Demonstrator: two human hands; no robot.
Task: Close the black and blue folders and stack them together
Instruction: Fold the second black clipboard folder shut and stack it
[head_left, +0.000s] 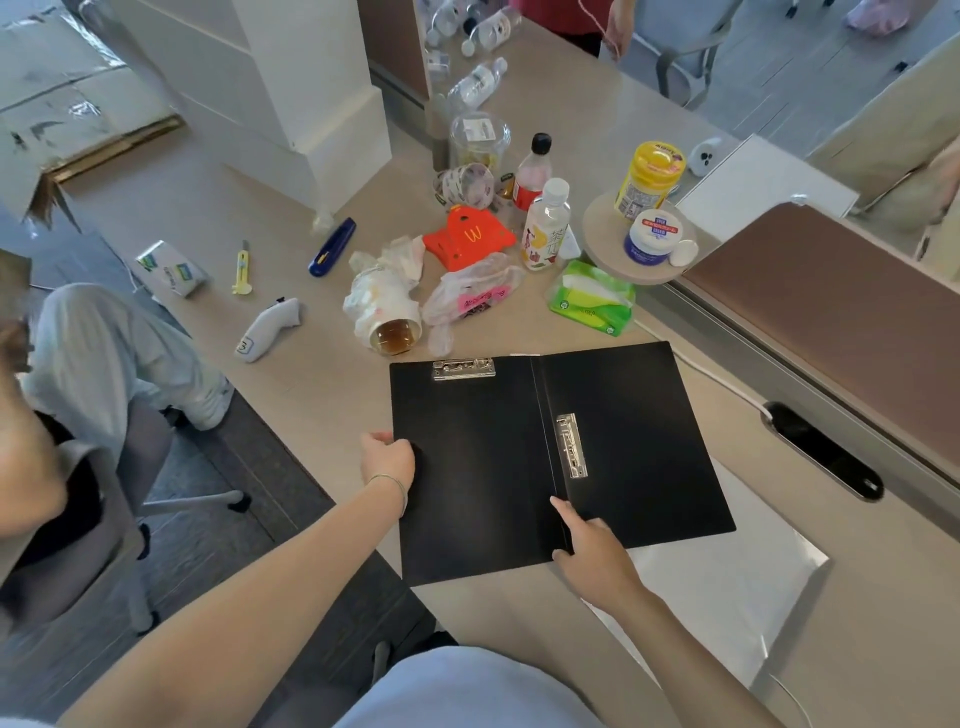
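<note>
The black folder (488, 467) lies open flat on the beige table (322, 395), with a metal clip at its top left and another along the spine. My left hand (388, 457) grips the folder's left edge, fingers curled under the cover. My right hand (589, 553) rests on the bottom of the spine, with the index finger stretched along the fold. No blue folder is in view.
Behind the folder lie a tipped cup in a plastic bag (387, 312), a red paper box (470, 236), bottles (545, 226), a green tissue pack (592, 296) and utility knives (332, 247). A silver sheet (727, 587) lies under the folder's right side. A seated person (104, 364) is at left.
</note>
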